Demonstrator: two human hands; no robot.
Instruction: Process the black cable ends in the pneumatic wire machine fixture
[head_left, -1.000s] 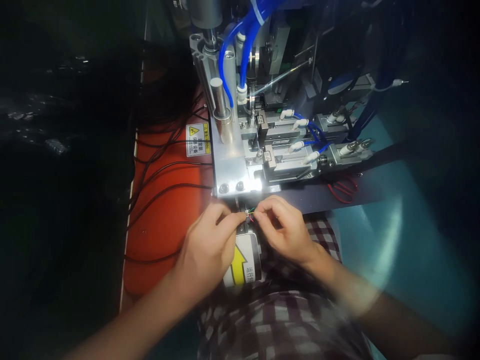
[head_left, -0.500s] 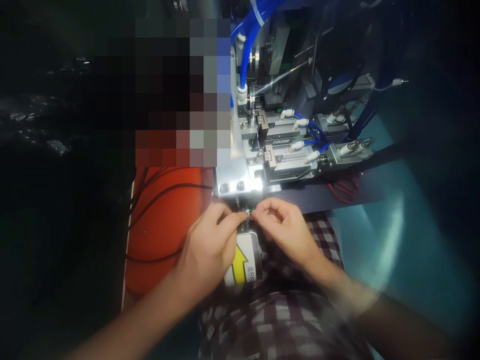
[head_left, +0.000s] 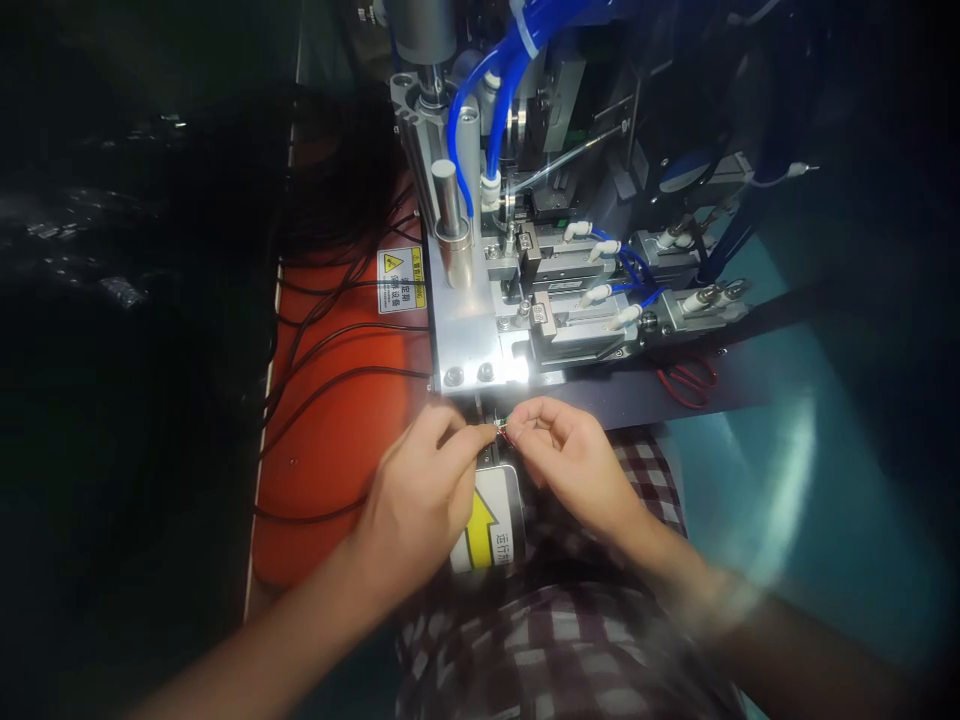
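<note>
Thin green and red wires (head_left: 502, 428) show between my fingertips, just in front of the machine's metal plate (head_left: 466, 345). My left hand (head_left: 427, 480) is closed, its thumb and index finger pinching a small piece at the left end of the wires; its shape is too small to tell. From the right, my right hand (head_left: 574, 455) pinches the wires with thumb and index finger. The fingertips of both hands nearly meet. Below them lies a white label with a yellow arrow (head_left: 481, 525), partly covered by my left hand.
Metal cylinders with white fittings (head_left: 577, 325) and blue tubes (head_left: 506, 100) stand beyond my hands. Black cables (head_left: 330, 385) cross the orange surface (head_left: 330, 455) at left. A red-handled tool or wire loop (head_left: 688, 382) lies at right.
My hands have barely moved and still pinch the wires. The blurred block at upper left is gone, so a metal post, a warning label and more cables show.
</note>
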